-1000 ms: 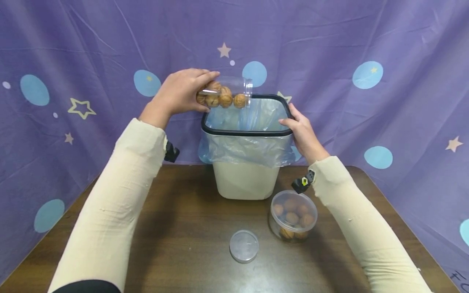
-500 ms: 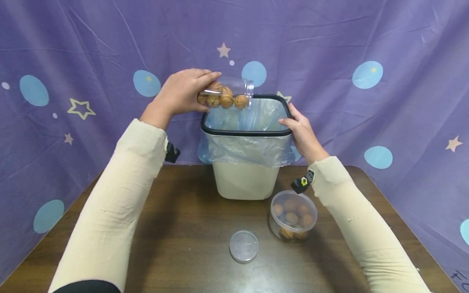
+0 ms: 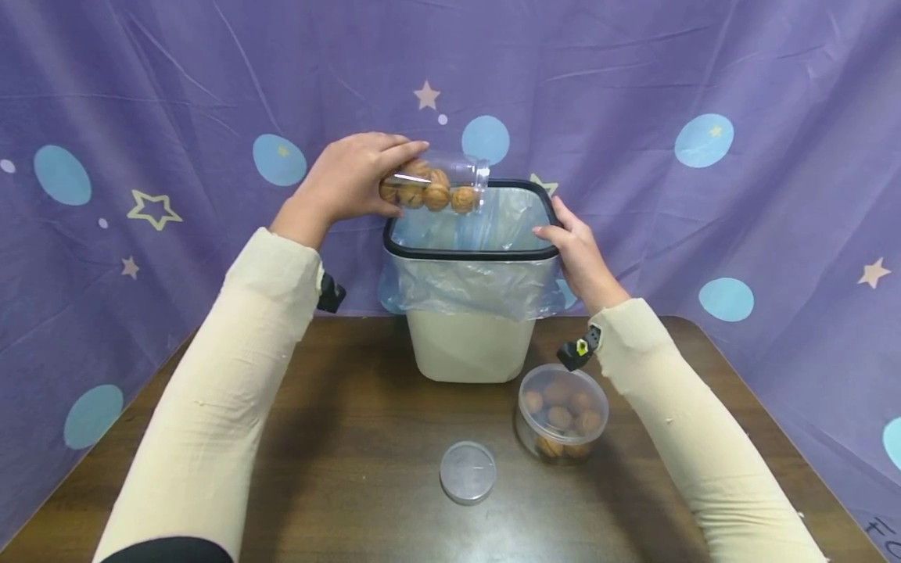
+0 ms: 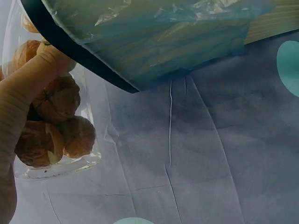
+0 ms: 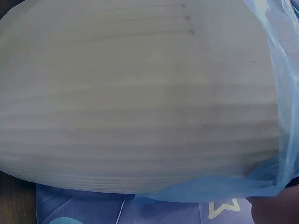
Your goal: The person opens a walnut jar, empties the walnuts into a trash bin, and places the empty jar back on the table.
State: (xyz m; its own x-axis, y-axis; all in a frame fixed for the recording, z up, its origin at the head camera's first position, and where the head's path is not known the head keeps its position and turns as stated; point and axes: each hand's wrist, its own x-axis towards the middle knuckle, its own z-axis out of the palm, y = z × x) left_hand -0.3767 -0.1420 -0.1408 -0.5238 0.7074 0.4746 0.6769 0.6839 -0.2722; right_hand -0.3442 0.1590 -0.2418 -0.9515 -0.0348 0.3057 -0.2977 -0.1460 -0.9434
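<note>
My left hand [image 3: 352, 176] grips a clear plastic jar [image 3: 459, 167] lying nearly sideways over the left part of the bin, its mouth to the right and dipping slightly. Several walnuts [image 3: 437, 197] sit along its lower side; the left wrist view shows them packed at its base [image 4: 88, 161]. With the thumb over the black rim [image 3: 472, 255] and the fingers outside, my right hand [image 3: 583, 254] holds the off-white trash bin [image 3: 472, 348] at its right. A bluish liner bag [image 3: 486, 291] folds over the rim. The right wrist view is filled by the bin's wall [image 5: 117, 70].
A round lidded tub [image 3: 561, 414] of walnuts stands at the bin's front right, below my right wrist. Left of it, a small clear lid [image 3: 468, 472] lies on the brown wooden table [image 3: 352, 500]. A purple patterned curtain [image 3: 598, 94] hangs close behind the bin.
The jar's mouth end has tipped down a little in my left hand, the walnuts staying inside. My right hand keeps its place on the rim.
</note>
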